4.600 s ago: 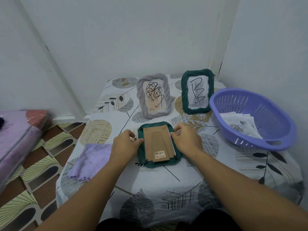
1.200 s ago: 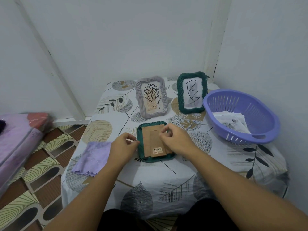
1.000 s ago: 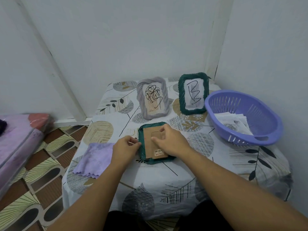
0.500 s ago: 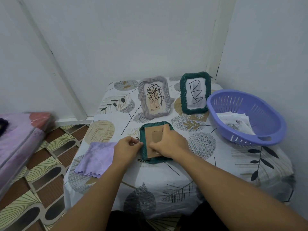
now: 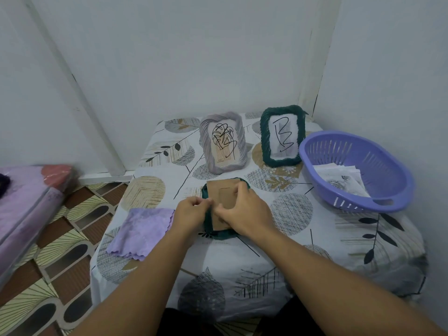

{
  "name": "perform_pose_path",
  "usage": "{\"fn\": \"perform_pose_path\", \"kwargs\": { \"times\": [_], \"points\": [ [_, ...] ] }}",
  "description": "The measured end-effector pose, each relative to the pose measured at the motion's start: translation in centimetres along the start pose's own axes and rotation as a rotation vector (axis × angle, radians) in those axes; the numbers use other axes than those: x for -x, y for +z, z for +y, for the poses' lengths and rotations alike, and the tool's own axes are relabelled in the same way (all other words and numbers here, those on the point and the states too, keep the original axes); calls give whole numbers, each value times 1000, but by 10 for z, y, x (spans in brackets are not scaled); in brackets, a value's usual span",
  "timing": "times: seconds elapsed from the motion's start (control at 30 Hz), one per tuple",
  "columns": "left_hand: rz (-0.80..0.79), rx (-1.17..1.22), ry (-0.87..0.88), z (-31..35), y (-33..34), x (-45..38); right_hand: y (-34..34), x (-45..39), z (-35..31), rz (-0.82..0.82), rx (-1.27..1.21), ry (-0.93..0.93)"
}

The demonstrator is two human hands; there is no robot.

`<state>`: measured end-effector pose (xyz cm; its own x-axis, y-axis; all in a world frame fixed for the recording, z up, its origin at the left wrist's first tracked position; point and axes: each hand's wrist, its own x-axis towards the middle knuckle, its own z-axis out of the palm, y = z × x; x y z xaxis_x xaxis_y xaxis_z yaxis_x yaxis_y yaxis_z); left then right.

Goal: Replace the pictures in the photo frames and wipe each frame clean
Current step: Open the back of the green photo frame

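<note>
A green frame (image 5: 208,226) lies face down in the middle of the table, its brown cardboard backing (image 5: 221,191) facing up. My left hand (image 5: 191,212) pinches at the frame's left edge. My right hand (image 5: 244,209) rests on the backing, fingertips pressed at its left side close to my left hand. Two frames stand upright behind: a grey frame (image 5: 206,146) with a black scribble picture, and a second green frame (image 5: 265,146) with a black squiggle picture. A purple cloth (image 5: 140,231) lies flat to the left of my hands.
A purple plastic basket (image 5: 392,197) holding paper pictures (image 5: 339,183) sits at the table's right side. The table (image 5: 303,234) has a leaf-patterned cover and stands in a white wall corner. A pink mattress (image 5: 21,204) lies on the patterned floor at left.
My right hand has slid leftwards across the backing, from its right edge to its left side, and now meets my left hand. The left hand has stayed at the frame's left edge.
</note>
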<state>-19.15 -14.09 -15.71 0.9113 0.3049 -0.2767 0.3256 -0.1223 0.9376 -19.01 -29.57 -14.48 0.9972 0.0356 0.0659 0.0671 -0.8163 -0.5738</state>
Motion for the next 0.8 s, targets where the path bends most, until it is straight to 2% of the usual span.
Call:
{"fn": "perform_pose_path", "kwargs": {
  "times": [0.33, 0.5, 0.67, 0.8],
  "points": [
    [-115, 170, -179, 20, -1, 7, 3, -4, 12, 2, -108, -22],
    [-126, 194, -219, 25, -4, 10, 2, -6, 12, 36, -159, 47],
    [-149, 189, -233, 28, -8, 11, -2, -11, 10, -14, -415, 119],
    [-110, 118, -154, 20, -8, 5, -3, -19, 11, -39, -636, 154]
  ]
}}
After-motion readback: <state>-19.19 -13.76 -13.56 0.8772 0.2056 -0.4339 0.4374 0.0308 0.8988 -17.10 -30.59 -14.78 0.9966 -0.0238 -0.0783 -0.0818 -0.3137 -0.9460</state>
